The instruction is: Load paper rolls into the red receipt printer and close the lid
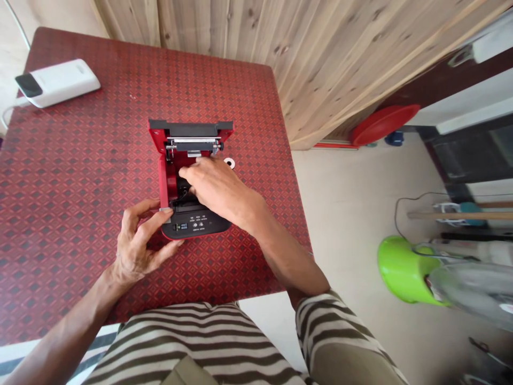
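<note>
A small red and black printer (pixel 168 184) with its lid (pixel 190 129) raised sits in the middle of a red patterned table (pixel 80 160). My right hand (pixel 214 184) reaches down into the open paper bay, fingers curled; what they touch is hidden. My left hand (pixel 138 243) grips the printer's front left corner, thumb and forefinger on its edge by the black button panel (pixel 196 223). A small white ring (pixel 230 162) lies on the table just right of the printer.
A white power bank (pixel 58 82) with a cable lies at the table's far left corner. Wooden panelling stands behind the table. On the floor to the right are a green bucket (pixel 401 270), a red basin (pixel 382 123) and some tools.
</note>
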The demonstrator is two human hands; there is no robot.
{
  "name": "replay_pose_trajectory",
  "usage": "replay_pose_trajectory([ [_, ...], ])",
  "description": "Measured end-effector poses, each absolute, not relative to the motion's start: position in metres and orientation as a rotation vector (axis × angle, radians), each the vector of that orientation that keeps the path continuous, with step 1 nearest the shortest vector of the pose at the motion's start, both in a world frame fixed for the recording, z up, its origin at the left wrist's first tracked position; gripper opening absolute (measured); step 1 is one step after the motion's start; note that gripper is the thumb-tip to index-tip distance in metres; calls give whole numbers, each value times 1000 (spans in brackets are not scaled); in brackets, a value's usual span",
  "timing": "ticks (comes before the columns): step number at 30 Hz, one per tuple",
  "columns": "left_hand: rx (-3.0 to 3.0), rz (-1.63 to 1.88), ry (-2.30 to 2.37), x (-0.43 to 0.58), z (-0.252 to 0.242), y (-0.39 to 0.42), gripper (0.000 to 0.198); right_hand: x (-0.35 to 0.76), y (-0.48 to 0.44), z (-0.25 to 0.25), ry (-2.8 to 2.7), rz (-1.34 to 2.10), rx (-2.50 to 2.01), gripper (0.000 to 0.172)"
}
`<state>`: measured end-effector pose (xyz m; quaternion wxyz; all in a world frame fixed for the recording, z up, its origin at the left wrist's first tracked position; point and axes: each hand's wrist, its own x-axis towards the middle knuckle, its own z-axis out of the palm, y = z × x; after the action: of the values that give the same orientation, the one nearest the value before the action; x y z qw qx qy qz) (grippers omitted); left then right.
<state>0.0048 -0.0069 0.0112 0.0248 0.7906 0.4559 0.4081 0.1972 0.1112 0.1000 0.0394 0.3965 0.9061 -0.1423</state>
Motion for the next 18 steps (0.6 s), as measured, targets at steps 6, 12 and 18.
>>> replay_pose_trajectory([
  [6, 2446, 1203, 1374, 0, 20, -8, 66, 227, 101, 109, 3008, -765, 1099, 48],
  [12, 2550, 1164, 1364, -8, 56, 12, 75, 246, 82, 111, 3163, -944, 968, 35],
  [18, 2587, 1159, 1445, 4, 88, 86, 100, 245, 64, 101, 3374, -639, 1105, 22],
])
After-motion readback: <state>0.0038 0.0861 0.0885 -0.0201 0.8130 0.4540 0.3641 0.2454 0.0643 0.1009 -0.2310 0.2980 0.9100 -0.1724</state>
